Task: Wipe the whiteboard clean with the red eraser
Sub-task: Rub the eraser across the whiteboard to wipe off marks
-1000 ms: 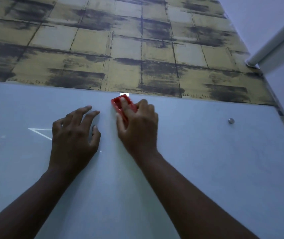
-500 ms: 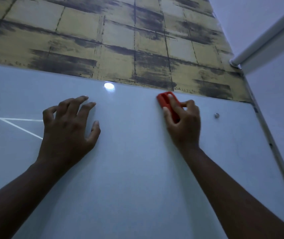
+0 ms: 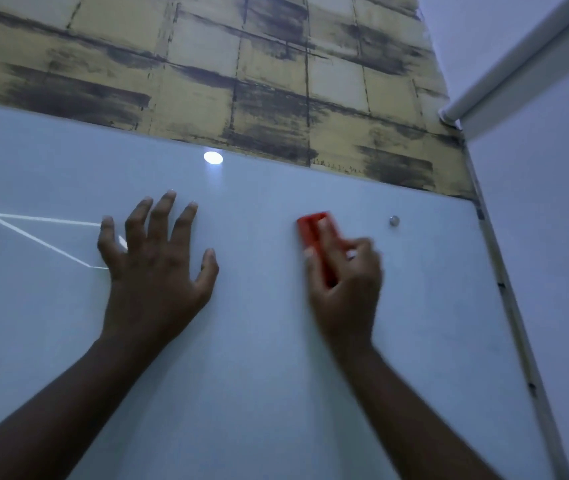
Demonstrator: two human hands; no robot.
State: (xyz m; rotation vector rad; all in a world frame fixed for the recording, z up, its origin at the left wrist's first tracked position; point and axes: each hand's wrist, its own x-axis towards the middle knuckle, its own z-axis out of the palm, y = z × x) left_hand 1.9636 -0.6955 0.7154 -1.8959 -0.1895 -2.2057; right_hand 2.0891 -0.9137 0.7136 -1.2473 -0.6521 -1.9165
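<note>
Glossy smooth whiteboard [image 3: 259,341]; red plastic eraser [image 3: 312,230]; metal stud [image 3: 394,220].

Against the round metal stud [image 3: 394,220] near the whiteboard's [image 3: 259,358] top right corner, the red eraser [image 3: 316,233] has swept rightward from mid-board a second ago, then eased back a little, its edge now well left of the stud. The right hand [image 3: 343,285] carrying it shows motion blur. The left hand [image 3: 153,268] has spread its fingers wider, and more of the white outlined triangle [image 3: 41,233] beside it has come into sight.
</note>
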